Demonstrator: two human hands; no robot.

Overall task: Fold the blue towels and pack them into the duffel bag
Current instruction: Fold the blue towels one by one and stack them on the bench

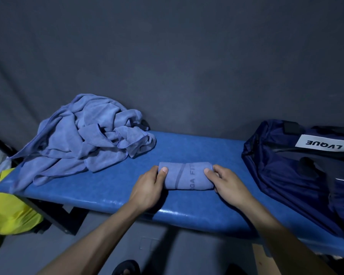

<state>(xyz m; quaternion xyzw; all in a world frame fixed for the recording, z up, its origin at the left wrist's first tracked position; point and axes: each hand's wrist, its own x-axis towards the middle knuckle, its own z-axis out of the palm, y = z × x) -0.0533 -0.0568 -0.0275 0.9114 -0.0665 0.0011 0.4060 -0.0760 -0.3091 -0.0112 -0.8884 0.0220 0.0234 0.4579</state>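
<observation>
A small blue towel [188, 176], rolled or folded into a compact bundle with dark lettering on it, lies in the middle of the blue padded bench [115, 185]. My left hand [147, 187] grips its left end and my right hand [226, 184] grips its right end, thumbs on top. A heap of crumpled blue towels [83, 139] sits on the bench's left part. The navy duffel bag [298, 171] with a white label stands open on the bench's right end.
A dark grey wall runs behind the bench. Something yellow [10, 211] lies on the floor at the left beside the bench's black frame. A dark sandal [125, 267] shows at the bottom edge on the grey floor.
</observation>
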